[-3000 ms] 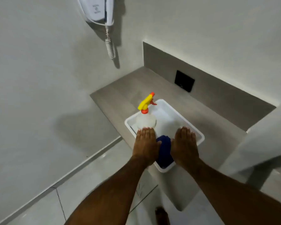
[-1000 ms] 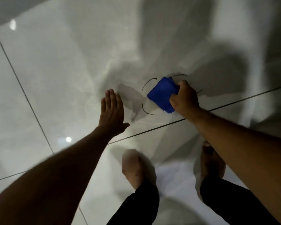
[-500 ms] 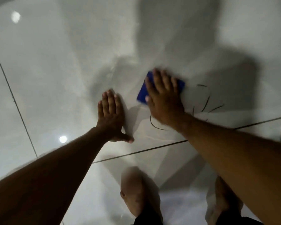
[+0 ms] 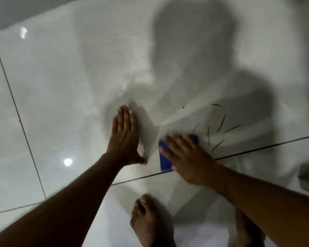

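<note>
down on the tiled floor (image 4: 61,86), a blue cloth (image 4: 165,161) was pressed flat under the right hand (image 4: 187,157), fingers straight, beside dark hairs (image 4: 219,129); the left hand (image 4: 125,139) was laid flat, released.

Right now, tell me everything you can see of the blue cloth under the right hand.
The blue cloth is deep blue, seemingly soft folded fabric, lying flat on the glossy pale floor tile. The right hand presses on it with straight, spread fingers, covering most; only its left edge and a far corner show, blurred. A dark grout line passes its near end, and thin dark marks lie on the tile to its right. The left hand rests apart.
</note>
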{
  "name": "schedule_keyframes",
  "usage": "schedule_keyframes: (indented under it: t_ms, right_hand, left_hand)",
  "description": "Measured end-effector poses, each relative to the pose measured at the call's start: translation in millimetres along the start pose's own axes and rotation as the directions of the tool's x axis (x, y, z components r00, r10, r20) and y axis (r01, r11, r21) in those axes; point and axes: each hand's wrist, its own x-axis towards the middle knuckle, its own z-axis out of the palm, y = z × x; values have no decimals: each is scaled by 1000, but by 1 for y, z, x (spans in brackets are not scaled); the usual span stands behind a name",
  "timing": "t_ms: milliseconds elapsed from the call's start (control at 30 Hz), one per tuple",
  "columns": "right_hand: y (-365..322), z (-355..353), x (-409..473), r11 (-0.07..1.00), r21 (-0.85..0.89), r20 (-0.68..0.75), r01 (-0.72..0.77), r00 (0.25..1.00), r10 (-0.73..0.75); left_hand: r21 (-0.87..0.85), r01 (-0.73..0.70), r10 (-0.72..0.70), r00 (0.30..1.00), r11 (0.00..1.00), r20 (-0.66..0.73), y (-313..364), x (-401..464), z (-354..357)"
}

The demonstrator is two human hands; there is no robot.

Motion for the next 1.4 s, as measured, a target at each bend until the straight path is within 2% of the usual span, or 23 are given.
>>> schedule_keyframes:
  t_ms: [67, 133, 167, 233, 300, 367, 400, 467, 500, 533, 567, 600, 633, 700, 767, 800, 867, 933, 1000, 1100, 1200, 1267, 1400]
  right_hand:
    - [21, 2, -41, 906, -41, 136, 422, 900, -414]
    - [71, -5, -21, 822, -118, 146, 557, 829, -540]
    - [93, -10, 0, 877, -145, 88, 458, 889, -449]
    - [123, -22, 54, 993, -114, -120, 23, 992, -37]
    - [117, -32, 88, 915, 79, -223, -396, 888, 403]
    - [80, -24, 77, 856, 156, -212, -493, 830, 516]
    - [57, -15, 54, 898, 132, -175, -419, 882, 437]
    - [19, 2, -16, 999, 43, -30, -5, 1000, 6]
    - [20, 1, -41, 961, 7, 92, 275, 957, -274]
    - [40, -4, -51, 850, 10, 199, 526, 832, -517]
    - [67, -9, -45, 720, -10, 236, 694, 701, -673]
    - [92, -13, -28, 662, -44, 220, 748, 653, -724]
    - [114, -15, -6, 736, -52, 147, 676, 734, -663]
    - [144, -25, 43, 981, -48, -84, 186, 978, -189]
    - [134, -30, 64, 928, 66, -213, -367, 903, 373]
    - [116, -27, 62, 876, 107, -241, -471, 842, 482]
    - [74, -15, 40, 922, 92, -215, -376, 897, 387]
    - [52, -7, 5, 997, 26, -95, -73, 993, 75]
    - [78, -12, -1, 989, -57, -5, 136, 991, -137]
    - [111, -25, 45, 981, -110, -131, -157, 981, 143]
    - [71, -18, 54, 874, 59, -182, -482, 856, 485]
    - [19, 4, 3, 866, 70, -139, -495, 855, 500]
    - [6, 29, -87, 972, 6, -75, -233, 970, 233]
  left_hand:
    - [20, -85, 85, 996, 996, -4, 13, 1, -1]
    - [43, -132, 131, 991, 990, 28, 26, 5, 5]
    - [44, -129, 127, 991, 991, 37, 33, 9, 10]
    - [21, -82, 81, 996, 996, 29, 42, 15, 20]
    - [-5, -36, 36, 999, 999, 22, 45, 19, 25]
    - [-5, -25, 25, 999, 1000, 32, 44, 21, 24]
    - [-1, -24, 24, 999, 1000, 34, 44, 21, 22]
    - [-9, -19, 20, 999, 1000, 42, 46, 20, 18]
    - [-12, -15, 15, 999, 1000, 47, 46, 19, 18]
    - [-8, -17, 17, 999, 1000, 48, 46, 18, 19]
    - [-5, -17, 17, 999, 1000, 49, 47, 19, 21]
    - [-4, -12, 12, 999, 1000, 46, 46, 18, 22]
    - [0, -11, 11, 999, 1000, 39, 44, 19, 23]
    - [15, -11, 10, 999, 1000, 33, 43, 19, 22]
    - [24, -9, 8, 999, 1000, 50, 44, 19, 20]
    - [27, -9, 8, 998, 1000, 58, 44, 20, 20]
    - [16, 1, -2, 997, 1000, 76, 47, 19, 17]
    - [6, 19, -20, 996, 1000, 90, 48, 17, 14]
    - [18, 27, -29, 995, 999, 99, 48, 17, 14]
    - [16, 36, -37, 995, 999, 91, 47, 18, 16]
    - [12, 29, -30, 995, 1000, 97, 47, 19, 15]
    - [-8, 25, -24, 995, 1000, 96, 48, 19, 13]
    - [-3, 17, -17, 997, 1000, 81, 46, 20, 20]
